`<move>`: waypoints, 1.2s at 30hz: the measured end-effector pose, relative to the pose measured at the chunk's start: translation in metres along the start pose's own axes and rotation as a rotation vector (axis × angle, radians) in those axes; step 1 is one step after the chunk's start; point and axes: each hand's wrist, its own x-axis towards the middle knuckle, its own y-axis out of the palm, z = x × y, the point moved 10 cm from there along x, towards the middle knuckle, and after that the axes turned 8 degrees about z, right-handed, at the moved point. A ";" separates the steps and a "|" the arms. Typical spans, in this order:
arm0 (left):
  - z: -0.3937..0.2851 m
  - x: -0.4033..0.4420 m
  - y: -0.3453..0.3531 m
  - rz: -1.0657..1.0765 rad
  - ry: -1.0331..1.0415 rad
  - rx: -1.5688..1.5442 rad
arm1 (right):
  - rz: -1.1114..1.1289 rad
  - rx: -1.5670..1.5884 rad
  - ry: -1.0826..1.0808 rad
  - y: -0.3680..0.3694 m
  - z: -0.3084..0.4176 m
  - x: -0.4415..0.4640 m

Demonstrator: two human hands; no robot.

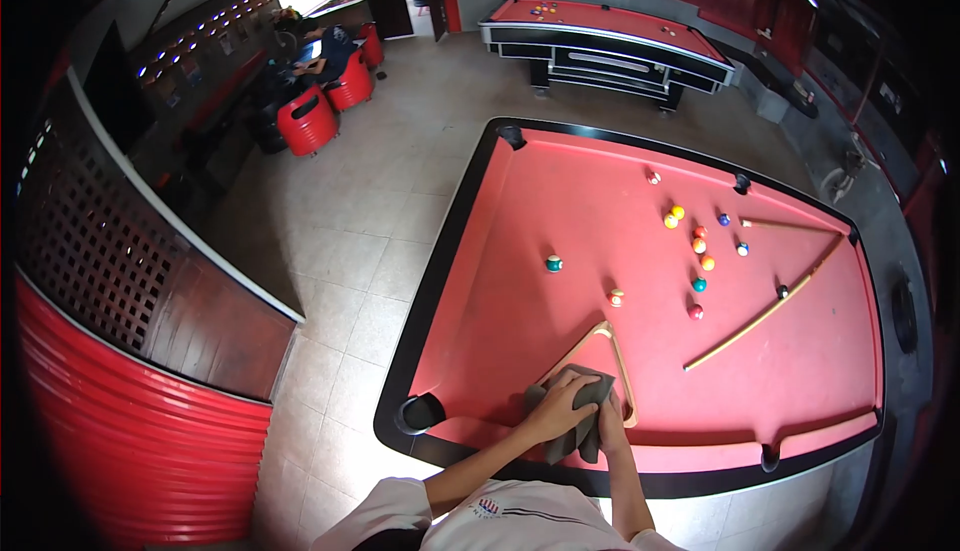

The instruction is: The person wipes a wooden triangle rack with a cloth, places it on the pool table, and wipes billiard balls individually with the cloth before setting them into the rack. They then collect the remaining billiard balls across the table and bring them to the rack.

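A dark grey cloth is bunched between my hands above the near rail of the red-topped pool table. My left hand is closed on the cloth from the left side, its fingers bent over the folds. On the right, my right hand grips the cloth's other edge, partly hidden by it. Just beyond lies a wooden triangle rack, its tip pointing away from me. Cloth and hands hide its near left part; I cannot tell whether they touch it.
Several pool balls are scattered over the felt. One cue lies slantwise on the right, another farther back. A second pool table stands behind. A person sits by red drum chairs. A lattice partition rises left.
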 end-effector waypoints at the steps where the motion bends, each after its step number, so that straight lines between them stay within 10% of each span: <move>1: 0.001 0.000 -0.001 -0.004 -0.024 -0.009 | 0.012 -0.124 -0.051 0.007 0.014 -0.002; 15: -0.017 0.000 0.000 0.010 0.008 -0.088 | -0.043 0.199 0.120 -0.014 -0.014 -0.004; 24: -0.261 -0.071 -0.109 0.444 0.773 -0.577 | -0.056 0.241 0.110 -0.018 0.001 0.002; 29: -0.327 -0.083 -0.158 -0.107 1.262 -0.802 | -0.239 0.101 0.086 -0.031 -0.003 0.001; 36: -0.328 -0.090 -0.173 0.073 1.104 -0.664 | -0.204 0.086 0.036 -0.034 -0.006 0.000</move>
